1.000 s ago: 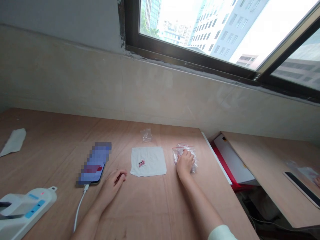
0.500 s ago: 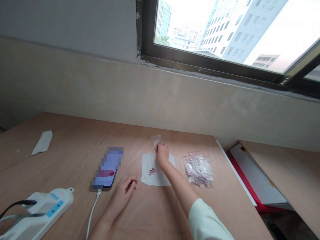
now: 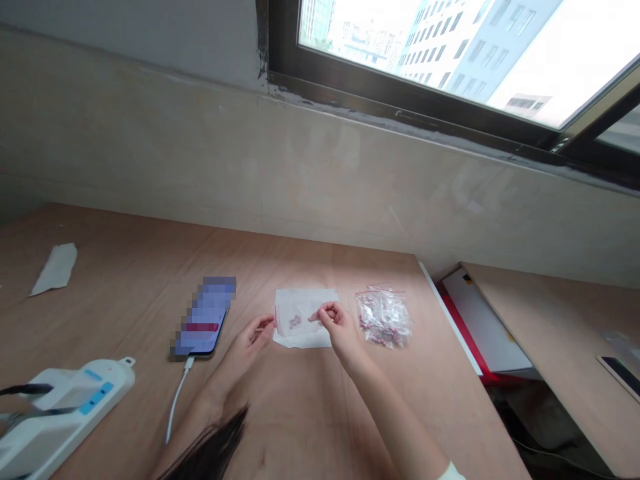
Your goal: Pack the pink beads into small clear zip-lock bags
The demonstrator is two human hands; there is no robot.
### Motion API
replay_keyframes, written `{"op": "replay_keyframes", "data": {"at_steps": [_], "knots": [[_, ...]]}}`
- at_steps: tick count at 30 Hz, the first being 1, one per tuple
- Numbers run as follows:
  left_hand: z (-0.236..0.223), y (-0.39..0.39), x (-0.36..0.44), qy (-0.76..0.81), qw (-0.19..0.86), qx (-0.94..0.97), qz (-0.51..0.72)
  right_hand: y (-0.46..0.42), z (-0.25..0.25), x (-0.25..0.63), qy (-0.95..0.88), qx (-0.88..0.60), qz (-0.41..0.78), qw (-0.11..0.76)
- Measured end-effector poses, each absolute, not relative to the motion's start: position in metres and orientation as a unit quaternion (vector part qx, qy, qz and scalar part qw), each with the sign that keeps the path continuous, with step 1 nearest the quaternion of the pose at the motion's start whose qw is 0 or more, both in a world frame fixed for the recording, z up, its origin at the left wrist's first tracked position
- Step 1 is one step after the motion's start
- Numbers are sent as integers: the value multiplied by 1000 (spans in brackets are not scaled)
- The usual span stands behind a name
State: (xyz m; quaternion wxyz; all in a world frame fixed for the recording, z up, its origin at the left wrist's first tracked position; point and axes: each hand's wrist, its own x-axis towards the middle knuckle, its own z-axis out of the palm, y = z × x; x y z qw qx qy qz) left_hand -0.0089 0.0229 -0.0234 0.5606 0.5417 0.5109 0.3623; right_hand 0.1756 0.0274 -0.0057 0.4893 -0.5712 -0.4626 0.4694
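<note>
A small clear zip bag (image 3: 305, 315) with a red strip at its left end is stretched between my hands, above a white tissue (image 3: 320, 341). My right hand (image 3: 337, 325) pinches the bag's right end between thumb and fingers. At the red-striped end, the fingertips of my left hand (image 3: 256, 335) close on the bag. Small pink pieces (image 3: 295, 322) show blurred through the plastic, over the tissue; their exact kind is unclear. To the right of my right hand lies a pile of clear zip bags (image 3: 384, 317) with pinkish pieces inside.
A phone (image 3: 207, 317) on a white charging cable (image 3: 176, 400) lies left of my left hand. A white power strip (image 3: 70, 407) stands at the near left, a folded paper (image 3: 56, 268) behind it. Dark hair (image 3: 215, 443) hangs into view below. A second table (image 3: 560, 313) is at the right.
My right hand left the pile of bags, reached the small bag behind the tissue, and brought it over the tissue. My left hand's fingers have moved onto the bag's striped end.
</note>
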Motion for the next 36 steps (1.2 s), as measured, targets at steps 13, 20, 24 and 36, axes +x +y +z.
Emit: {"op": "replay_keyframes", "data": {"at_steps": [13,20,24,36], "knots": [[8,8,-1,453,576,594,331,-9,11,161,-545,-663,258,444],[26,13,9,449,556,630,303,-3,28,145,-641,-568,375,355],[23,9,9,433,556,648,290,-2,28,150,-615,-554,433,356],[13,15,3,499,387,714,303,-5,26,146,-580,-592,414,376]]}}
